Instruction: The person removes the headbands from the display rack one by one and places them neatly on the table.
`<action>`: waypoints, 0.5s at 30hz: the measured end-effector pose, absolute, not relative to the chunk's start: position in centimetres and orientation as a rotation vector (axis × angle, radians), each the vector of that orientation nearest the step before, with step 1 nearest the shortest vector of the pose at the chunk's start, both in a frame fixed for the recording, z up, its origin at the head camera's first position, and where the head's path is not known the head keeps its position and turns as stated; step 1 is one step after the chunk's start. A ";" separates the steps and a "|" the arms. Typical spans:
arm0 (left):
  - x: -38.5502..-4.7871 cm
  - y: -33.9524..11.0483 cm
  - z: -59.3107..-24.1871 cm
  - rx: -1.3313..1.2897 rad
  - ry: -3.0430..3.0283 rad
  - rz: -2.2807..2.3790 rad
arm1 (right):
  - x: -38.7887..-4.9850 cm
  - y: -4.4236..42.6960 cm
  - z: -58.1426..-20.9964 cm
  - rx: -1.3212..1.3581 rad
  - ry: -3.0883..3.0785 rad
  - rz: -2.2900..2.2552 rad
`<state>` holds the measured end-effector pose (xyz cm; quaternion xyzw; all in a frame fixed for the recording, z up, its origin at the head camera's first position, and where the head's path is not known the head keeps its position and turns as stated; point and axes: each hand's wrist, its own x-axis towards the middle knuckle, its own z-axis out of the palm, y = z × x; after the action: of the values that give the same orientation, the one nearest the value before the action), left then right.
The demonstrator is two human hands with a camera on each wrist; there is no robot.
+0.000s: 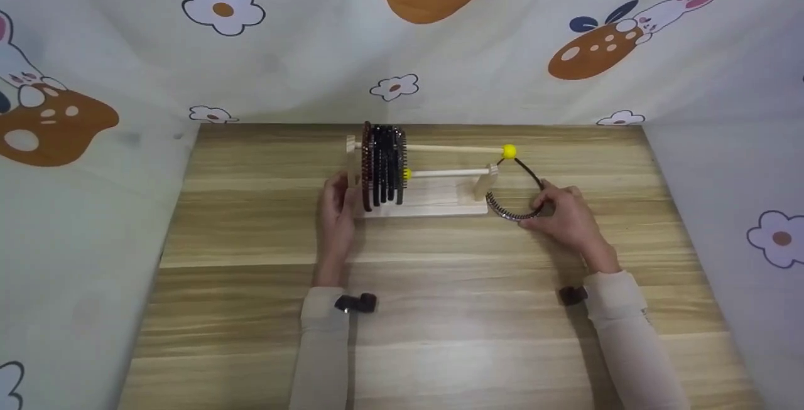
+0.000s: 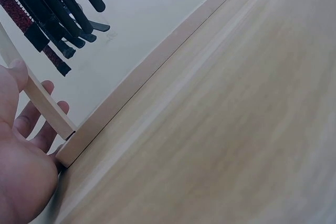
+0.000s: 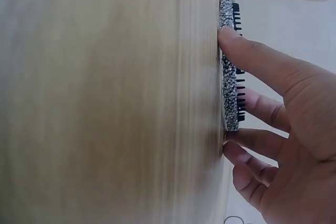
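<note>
A pale wooden rack (image 1: 440, 210) with two horizontal rods stands near the back of the table. Several dark headbands (image 1: 384, 165) hang close together at its left end. My left hand (image 1: 338, 212) grips the rack's left upright post (image 2: 50, 108), thumb on one side and fingers on the other. Beyond the rack's right end, my right hand (image 1: 565, 216) pinches a headband (image 1: 512, 216) low beside the tabletop. In the right wrist view this headband (image 3: 229, 90) shows a silvery glittering outside and black teeth inside, with my thumb against the glitter.
Yellow balls cap the rods; one ball (image 1: 509, 151) is at the back rod's right end, just above the held headband. The wood-grain table (image 1: 433, 309) meets a patterned cloth (image 1: 301, 77) behind and at both sides.
</note>
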<state>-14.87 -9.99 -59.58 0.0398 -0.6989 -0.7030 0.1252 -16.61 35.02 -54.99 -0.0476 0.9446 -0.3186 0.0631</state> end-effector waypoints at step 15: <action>-14.8 -10.1 -59.8 0.100 -2.040 -2.042 | -16.1 35.3 -54.8 -0.189 2.846 -0.963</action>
<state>-14.78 -10.14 -59.79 0.0343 -0.7007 -0.7014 0.1261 -16.08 35.34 -54.79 -0.0627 0.9433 -0.3193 0.0657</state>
